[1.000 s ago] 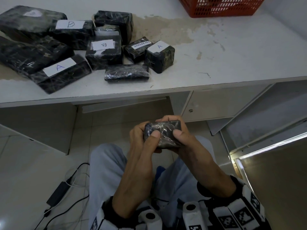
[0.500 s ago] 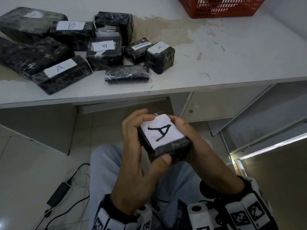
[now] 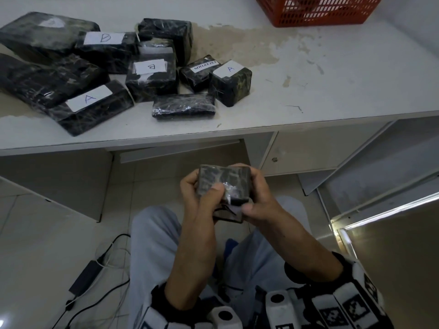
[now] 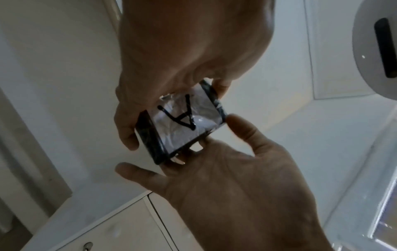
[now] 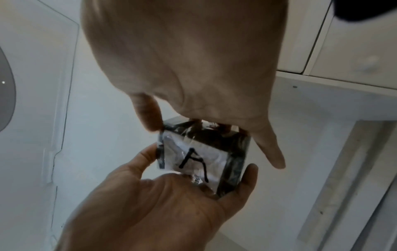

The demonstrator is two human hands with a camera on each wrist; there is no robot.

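I hold a small black box wrapped in plastic film [image 3: 224,184] in both hands over my lap, below the table edge. My left hand [image 3: 199,186] grips its left side with the thumb on the upper face. On the right side my right hand [image 3: 249,186] curls round it. A dark face points up in the head view. The white label with a hand-drawn "A" faces down, and shows on the box [image 4: 182,122] in the left wrist view and on the box [image 5: 199,161] in the right wrist view. My left hand [image 4: 193,152] and right hand [image 5: 199,178] cradle it from below.
The white table [image 3: 308,91] carries several black wrapped parcels [image 3: 95,108] labelled A, B and EXCEPTION at its left. A red basket [image 3: 316,10] stands at the back right. An open cabinet door [image 3: 380,176] is on my right. A power adapter and cables [image 3: 85,279] lie on the floor.
The box has been turned in my hands: a dark face was up, then the "A" label, and now the label faces down. Both hands kept hold.
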